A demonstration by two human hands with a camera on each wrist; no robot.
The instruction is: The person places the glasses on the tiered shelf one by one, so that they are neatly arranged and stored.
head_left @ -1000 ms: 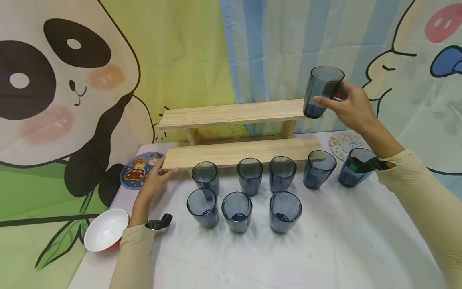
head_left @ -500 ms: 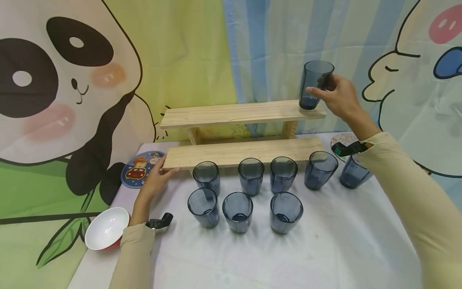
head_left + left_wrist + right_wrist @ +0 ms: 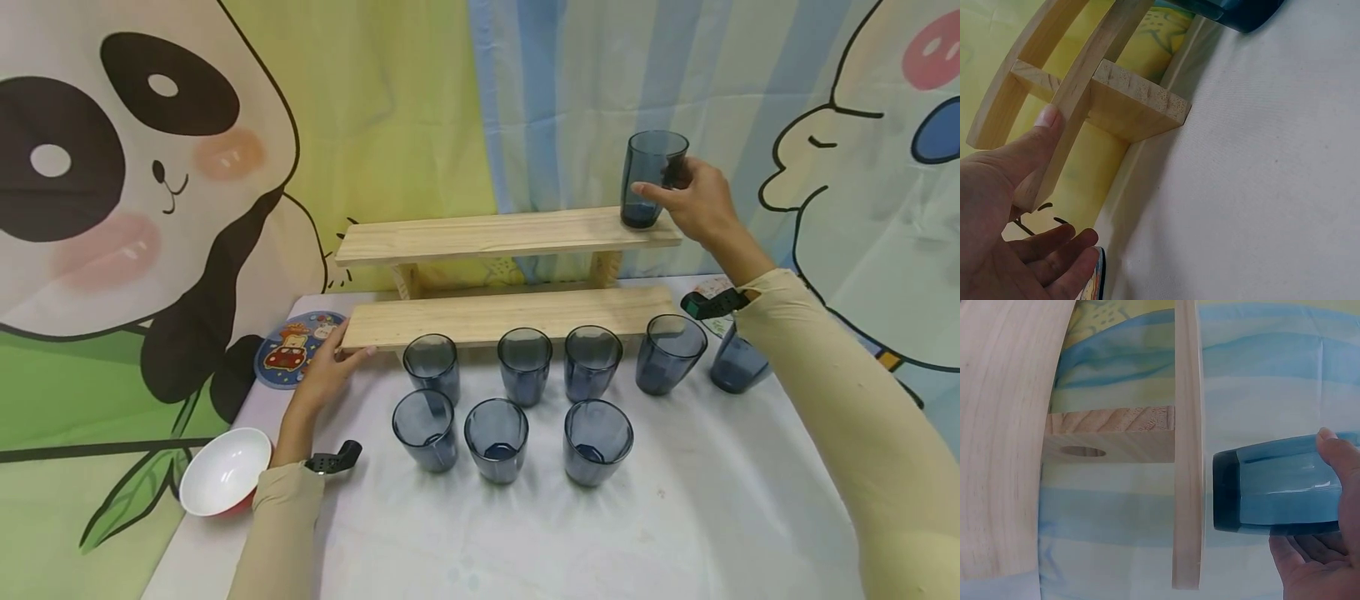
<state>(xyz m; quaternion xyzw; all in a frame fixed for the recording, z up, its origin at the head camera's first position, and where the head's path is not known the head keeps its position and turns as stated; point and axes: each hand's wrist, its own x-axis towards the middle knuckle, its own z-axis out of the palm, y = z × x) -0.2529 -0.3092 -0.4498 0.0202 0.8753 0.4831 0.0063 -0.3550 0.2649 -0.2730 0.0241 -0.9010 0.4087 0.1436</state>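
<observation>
My right hand holds a blue-grey drinking glass upright at the right end of the upper board of a two-tier wooden shelf. In the right wrist view, the base of the glass is right beside that board's edge, with thumb and fingers around its upper part. The left hand grips the left end of the lower board; its thumb lies along the front edge in the left wrist view. Several more glasses stand on the white table before the shelf.
A round blue cartoon mat lies left of the shelf, a second pale round mat behind the right forearm. A white bowl with a red outside is at the table's left edge. Printed curtains hang behind.
My right hand has brought the glass left and onto the right end of the upper board, its motion slowing to nearly none. The left hand has kept its place on the shelf.
</observation>
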